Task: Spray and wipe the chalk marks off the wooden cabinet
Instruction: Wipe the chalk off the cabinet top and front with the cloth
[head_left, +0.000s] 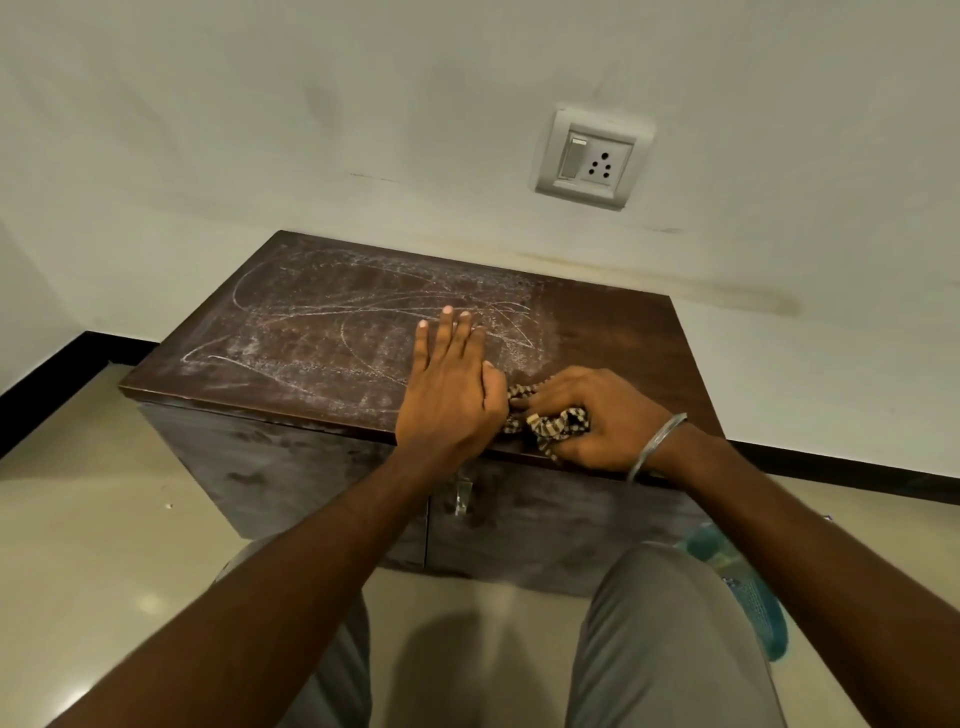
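Note:
A low dark wooden cabinet (613, 332) stands against the wall. White chalk marks (322, 322) cover the left and middle of its top; the right part is bare wood. My left hand (447, 379) lies flat on the top near the front edge, fingers stretched over the chalk, its thumb side touching the cloth. My right hand (597, 415) grips a bunched checked brown-and-cream cloth (550, 423) at the front edge. A metal bangle sits on my right wrist. No spray bottle can be clearly made out.
A socket and switch plate (592, 156) is on the wall above the cabinet. A metal latch (462, 496) hangs on the cabinet front between its doors. A teal object (748, 597) lies on the floor by my right knee. Pale tiled floor (104, 519) spreads to the left.

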